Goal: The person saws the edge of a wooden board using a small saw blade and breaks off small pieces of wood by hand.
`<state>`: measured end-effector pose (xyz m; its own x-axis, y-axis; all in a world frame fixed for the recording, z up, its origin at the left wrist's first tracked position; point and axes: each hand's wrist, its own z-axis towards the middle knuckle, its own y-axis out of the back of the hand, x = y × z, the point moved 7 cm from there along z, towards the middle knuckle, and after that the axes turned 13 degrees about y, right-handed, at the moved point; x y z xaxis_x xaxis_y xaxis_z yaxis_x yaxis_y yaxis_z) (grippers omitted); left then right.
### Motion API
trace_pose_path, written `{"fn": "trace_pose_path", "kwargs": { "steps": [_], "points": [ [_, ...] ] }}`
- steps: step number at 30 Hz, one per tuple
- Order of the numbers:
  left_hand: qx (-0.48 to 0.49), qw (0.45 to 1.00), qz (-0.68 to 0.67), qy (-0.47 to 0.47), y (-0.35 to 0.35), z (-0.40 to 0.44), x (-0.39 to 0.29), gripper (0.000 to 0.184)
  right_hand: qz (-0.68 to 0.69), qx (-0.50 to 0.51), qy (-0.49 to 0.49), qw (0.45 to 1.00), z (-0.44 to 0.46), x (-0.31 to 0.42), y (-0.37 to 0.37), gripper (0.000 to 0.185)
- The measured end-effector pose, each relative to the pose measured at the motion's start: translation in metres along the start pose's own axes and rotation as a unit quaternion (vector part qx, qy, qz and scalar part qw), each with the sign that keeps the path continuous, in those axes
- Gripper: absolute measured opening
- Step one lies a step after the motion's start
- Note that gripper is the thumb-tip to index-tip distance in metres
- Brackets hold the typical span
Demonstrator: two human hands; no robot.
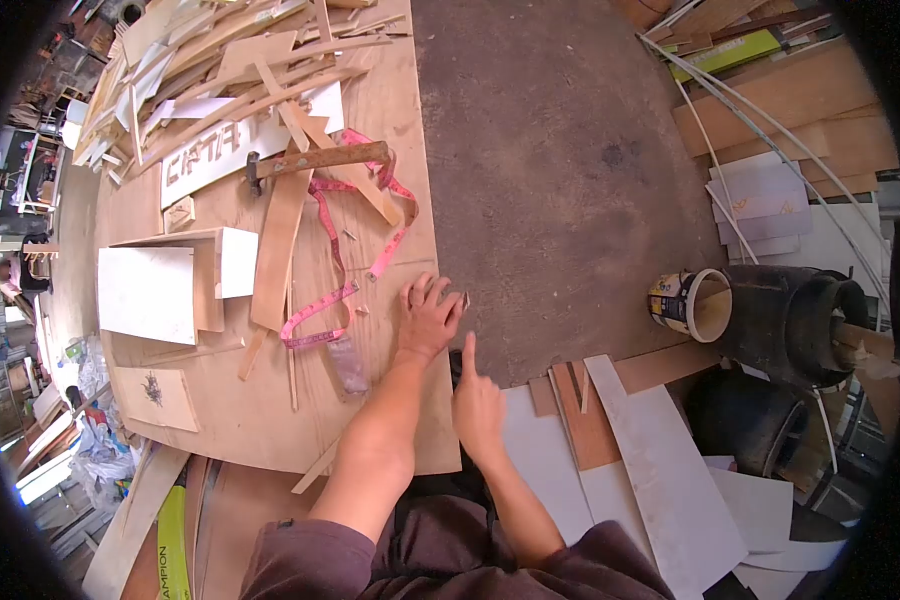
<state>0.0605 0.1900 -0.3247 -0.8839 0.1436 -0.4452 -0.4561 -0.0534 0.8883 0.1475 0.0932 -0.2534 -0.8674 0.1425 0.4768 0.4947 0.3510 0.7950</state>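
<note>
My left hand (431,318) rests near the right edge of the wooden table (390,440), its fingers bent and spread, with a small object at its fingertips too tiny to make out. My right hand (479,405) is just off that edge, index finger stretched out and the other fingers curled; nothing shows in it. Left of my left hand, a pink measuring tape (332,240) winds loosely across the tabletop beside a clear plastic piece (347,364). Above the tape lies a hammer (320,158) with a wooden handle.
A heap of wood strips (240,60) covers the table's far end. A white box (148,293) and a small board with nails (157,398) are at the left. On the floor at right stand a bucket (711,305) and a black container (785,320); boards (660,470) lie below.
</note>
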Motion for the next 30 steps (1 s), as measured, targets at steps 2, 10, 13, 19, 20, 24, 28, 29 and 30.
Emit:
{"fn": "trace_pose_path", "kwargs": {
  "steps": [2, 10, 13, 19, 20, 24, 28, 29, 30],
  "points": [
    [0.009, 1.0, -0.006, 0.007, -0.005, 0.0, 0.003, 0.015, 0.002, -0.071, 0.044, 0.996, 0.048, -0.013, -0.019, 0.083],
    [-0.006, 1.0, 0.005, 0.004, 0.0, 0.002, 0.0, 0.013, -0.051, 0.009, 0.004, 0.999, -0.007, -0.005, -0.008, 0.086],
    [-0.007, 1.0, 0.019, -0.007, -0.004, 0.004, 0.002, 0.014, -0.039, -0.135, 0.107, 0.984, 0.056, -0.012, -0.016, 0.088],
    [0.004, 1.0, 0.008, 0.01, -0.002, 0.004, 0.001, 0.014, -0.025, 0.079, -0.033, 0.996, -0.012, -0.002, -0.005, 0.079],
    [-0.007, 1.0, 0.006, 0.007, -0.001, 0.002, 0.0, 0.013, -0.026, 0.083, -0.035, 0.996, -0.009, -0.005, -0.009, 0.079],
    [-0.001, 1.0, 0.007, 0.001, -0.007, 0.0, 0.004, 0.013, -0.054, -0.104, 0.074, 0.99, 0.061, -0.011, -0.012, 0.081],
    [0.031, 0.999, 0.016, 0.006, -0.007, 0.0, 0.004, 0.018, -0.07, -0.046, 0.049, 0.995, 0.021, -0.008, -0.006, 0.082],
    [0.039, 0.999, 0.011, 0.008, -0.005, 0.001, 0.002, 0.018, -0.067, -0.008, 0.019, 0.998, 0.005, -0.003, -0.003, 0.081],
    [0.037, 0.999, 0.01, 0.01, -0.005, 0.003, 0.001, 0.018, -0.07, -0.007, 0.02, 0.997, 0.006, -0.003, -0.002, 0.081]
  ]
}}
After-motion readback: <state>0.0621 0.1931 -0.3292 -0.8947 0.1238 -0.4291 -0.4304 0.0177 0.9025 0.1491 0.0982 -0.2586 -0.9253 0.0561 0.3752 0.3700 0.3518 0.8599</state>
